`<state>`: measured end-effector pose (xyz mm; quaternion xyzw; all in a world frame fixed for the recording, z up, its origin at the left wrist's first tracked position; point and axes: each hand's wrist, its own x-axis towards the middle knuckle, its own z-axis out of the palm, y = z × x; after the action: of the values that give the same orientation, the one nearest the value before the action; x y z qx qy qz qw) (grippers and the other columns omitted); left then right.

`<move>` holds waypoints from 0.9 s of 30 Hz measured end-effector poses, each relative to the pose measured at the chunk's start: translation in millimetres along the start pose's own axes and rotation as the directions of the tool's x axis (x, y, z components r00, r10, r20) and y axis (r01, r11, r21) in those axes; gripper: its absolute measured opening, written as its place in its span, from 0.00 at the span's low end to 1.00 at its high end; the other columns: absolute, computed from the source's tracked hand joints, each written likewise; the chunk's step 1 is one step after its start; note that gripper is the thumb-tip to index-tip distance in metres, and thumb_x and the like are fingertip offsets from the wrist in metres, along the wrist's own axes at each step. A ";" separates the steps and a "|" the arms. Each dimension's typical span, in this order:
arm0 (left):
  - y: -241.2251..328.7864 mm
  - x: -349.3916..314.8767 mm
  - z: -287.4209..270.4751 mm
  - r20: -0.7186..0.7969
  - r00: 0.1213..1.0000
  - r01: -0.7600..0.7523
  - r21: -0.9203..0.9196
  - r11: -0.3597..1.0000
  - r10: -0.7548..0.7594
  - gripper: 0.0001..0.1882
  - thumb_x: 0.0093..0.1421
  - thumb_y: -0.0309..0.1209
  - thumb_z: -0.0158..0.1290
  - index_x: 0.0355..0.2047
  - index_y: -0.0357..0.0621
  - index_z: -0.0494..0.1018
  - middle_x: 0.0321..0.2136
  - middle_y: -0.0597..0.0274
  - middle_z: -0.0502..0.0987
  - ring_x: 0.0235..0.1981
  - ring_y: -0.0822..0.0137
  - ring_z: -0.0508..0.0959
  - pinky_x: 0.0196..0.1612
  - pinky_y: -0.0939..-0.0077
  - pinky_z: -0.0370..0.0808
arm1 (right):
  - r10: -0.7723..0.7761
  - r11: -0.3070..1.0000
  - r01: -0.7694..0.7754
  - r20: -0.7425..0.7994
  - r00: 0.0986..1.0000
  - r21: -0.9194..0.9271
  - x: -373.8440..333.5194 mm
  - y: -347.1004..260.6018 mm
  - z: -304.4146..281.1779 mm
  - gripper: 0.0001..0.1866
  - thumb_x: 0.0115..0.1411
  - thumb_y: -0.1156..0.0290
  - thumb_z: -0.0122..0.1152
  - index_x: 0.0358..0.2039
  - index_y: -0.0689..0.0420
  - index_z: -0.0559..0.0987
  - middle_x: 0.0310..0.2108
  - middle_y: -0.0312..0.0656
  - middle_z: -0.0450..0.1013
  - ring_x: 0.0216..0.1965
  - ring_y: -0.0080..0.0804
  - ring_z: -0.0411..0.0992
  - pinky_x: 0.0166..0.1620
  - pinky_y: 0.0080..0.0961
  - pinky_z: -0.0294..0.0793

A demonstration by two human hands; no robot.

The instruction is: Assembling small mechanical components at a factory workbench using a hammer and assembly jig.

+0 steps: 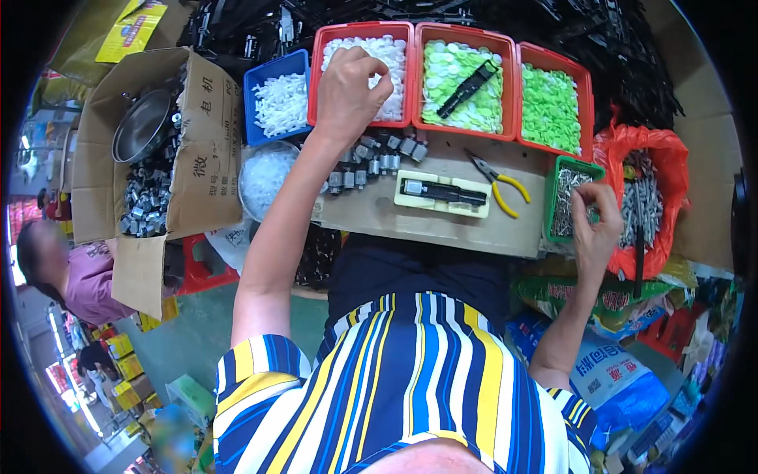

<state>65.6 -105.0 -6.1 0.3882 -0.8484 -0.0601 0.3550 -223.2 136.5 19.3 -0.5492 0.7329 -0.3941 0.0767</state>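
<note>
My left hand point(350, 88) reaches over a red bin point(317, 71) of small white plastic pieces point(391, 52). Its fingers are pinched together, and whatever they hold is hidden. At the right, my right hand point(597, 224) dips its fingertips to a small green tray point(550, 213) of thin metal pins point(565, 196). Thumb and fingers are closed there; I cannot make out what is between them. Between the hands, a long black plastic housing point(444, 192) lies in a cream holder point(401, 208) on the work board point(371, 217). Beside it are yellow-handled pliers point(505, 189).
Two red bins with green pieces point(550, 107) stand right of the white one, a black part point(469, 88) lying across one. A blue bin point(251, 103), bowl point(267, 178) and carton of small motors point(146, 207) sit left. An orange bag point(673, 170) holds metal parts.
</note>
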 end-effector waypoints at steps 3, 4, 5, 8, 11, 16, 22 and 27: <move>27.5 -13.6 -11.6 -0.026 0.996 0.078 -0.153 0.985 -0.083 0.04 0.47 0.27 0.60 0.23 0.39 0.80 0.24 0.59 0.76 0.31 0.59 0.76 0.36 0.65 0.73 | -0.039 0.974 0.019 0.084 0.996 0.227 6.0 -34.4 26.6 0.04 0.53 0.83 0.61 0.30 0.65 0.77 0.29 0.41 0.73 0.33 0.28 0.72 0.38 0.23 0.71; 39.5 -19.7 -17.9 -0.022 0.992 0.119 -0.222 0.968 -0.127 0.04 0.47 0.26 0.60 0.23 0.39 0.80 0.24 0.59 0.77 0.31 0.60 0.76 0.36 0.66 0.73 | -0.087 0.956 0.049 0.122 0.989 0.288 9.2 -45.1 37.0 0.04 0.52 0.83 0.62 0.30 0.64 0.77 0.29 0.41 0.73 0.32 0.28 0.73 0.37 0.23 0.71; 49.1 -28.1 -22.1 -0.017 0.985 0.159 -0.285 0.945 -0.171 0.03 0.47 0.26 0.61 0.24 0.39 0.80 0.24 0.58 0.77 0.31 0.60 0.77 0.36 0.66 0.73 | -0.135 0.941 0.080 0.147 0.980 0.330 11.5 -55.0 49.7 0.04 0.52 0.83 0.62 0.30 0.64 0.78 0.28 0.41 0.74 0.31 0.28 0.73 0.36 0.23 0.71; 75.4 -47.7 -25.6 0.066 0.945 0.311 -0.482 0.819 -0.321 0.03 0.47 0.24 0.61 0.25 0.38 0.81 0.24 0.59 0.78 0.31 0.64 0.77 0.36 0.71 0.73 | -0.207 0.907 0.145 0.119 0.971 0.396 14.9 -85.4 75.0 0.04 0.52 0.82 0.63 0.29 0.64 0.77 0.26 0.40 0.74 0.27 0.27 0.73 0.34 0.23 0.72; 87.5 -63.1 -23.2 0.020 0.944 0.286 -0.549 0.786 -0.330 0.04 0.47 0.22 0.62 0.25 0.37 0.80 0.24 0.58 0.78 0.30 0.65 0.77 0.35 0.73 0.73 | -0.196 0.918 0.148 0.098 0.976 0.369 13.4 -101.8 88.7 0.04 0.51 0.82 0.63 0.29 0.64 0.77 0.25 0.40 0.73 0.27 0.27 0.73 0.33 0.23 0.72; 94.6 -78.4 -25.1 -0.005 0.933 0.288 -0.592 0.752 -0.361 0.04 0.46 0.23 0.62 0.24 0.37 0.80 0.23 0.59 0.76 0.29 0.64 0.76 0.34 0.72 0.72 | -0.220 0.926 0.175 0.102 0.970 0.334 9.0 -112.8 94.0 0.05 0.50 0.83 0.63 0.28 0.64 0.76 0.25 0.41 0.73 0.26 0.27 0.73 0.32 0.23 0.72; 94.1 -83.1 -25.6 -0.015 0.940 0.270 -0.583 0.766 -0.342 0.05 0.44 0.22 0.62 0.24 0.37 0.80 0.23 0.58 0.75 0.28 0.63 0.75 0.33 0.71 0.72 | -0.230 0.933 0.188 0.109 0.967 0.305 4.2 -114.0 93.5 0.06 0.49 0.84 0.63 0.28 0.64 0.76 0.25 0.41 0.73 0.25 0.27 0.73 0.31 0.24 0.72; 96.8 -83.3 -23.6 -0.146 0.965 0.129 -0.459 0.879 -0.218 0.06 0.42 0.21 0.62 0.23 0.38 0.79 0.23 0.59 0.74 0.28 0.61 0.74 0.33 0.69 0.72 | -0.208 0.937 0.168 0.101 0.973 0.305 -0.1 -111.8 94.5 0.06 0.49 0.83 0.63 0.28 0.64 0.76 0.25 0.41 0.73 0.25 0.27 0.73 0.31 0.23 0.73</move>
<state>58.5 24.5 1.7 0.3755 -0.7350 -0.2463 0.5081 -88.3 80.4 29.2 -0.6240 0.6034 -0.4674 0.1677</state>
